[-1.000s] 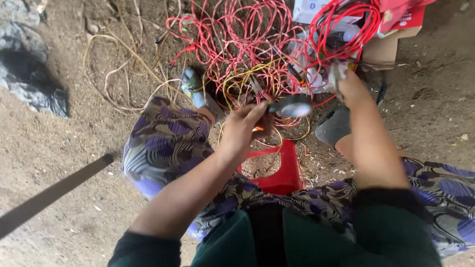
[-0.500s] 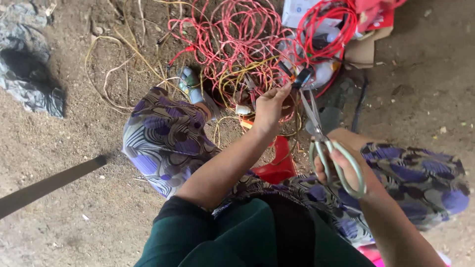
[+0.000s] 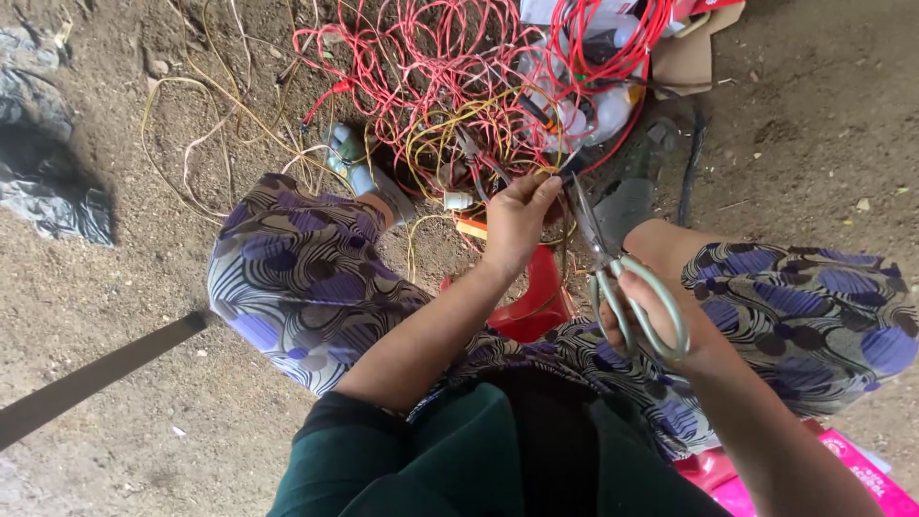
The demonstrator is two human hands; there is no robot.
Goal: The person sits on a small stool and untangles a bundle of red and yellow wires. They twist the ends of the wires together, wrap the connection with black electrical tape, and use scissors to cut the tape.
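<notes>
A tangle of red wires (image 3: 450, 67) with some yellow wires (image 3: 450, 144) lies on the dirt in front of my knees. My left hand (image 3: 515, 222) pinches a strand at the near edge of the tangle. My right hand (image 3: 661, 321) grips pale green-handled scissors (image 3: 613, 268), whose blades point up toward the strand held by my left hand. A small white connector (image 3: 458, 200) hangs just left of my left hand. I sit low, knees apart, in a patterned purple skirt (image 3: 306, 278).
A red plastic stool (image 3: 531, 306) is under me. Loose yellow and white wires (image 3: 201, 124) trail left over the dirt. Crumpled grey plastic (image 3: 43, 182) lies far left. Cardboard and packets (image 3: 689, 48) sit behind the tangle. A dark strip (image 3: 96, 373) crosses the lower left; pink packaging (image 3: 852, 469) lies lower right.
My right hand pulled back from the tangle with the scissors and now points them at the strand. My left hand reached forward and took hold of a wire.
</notes>
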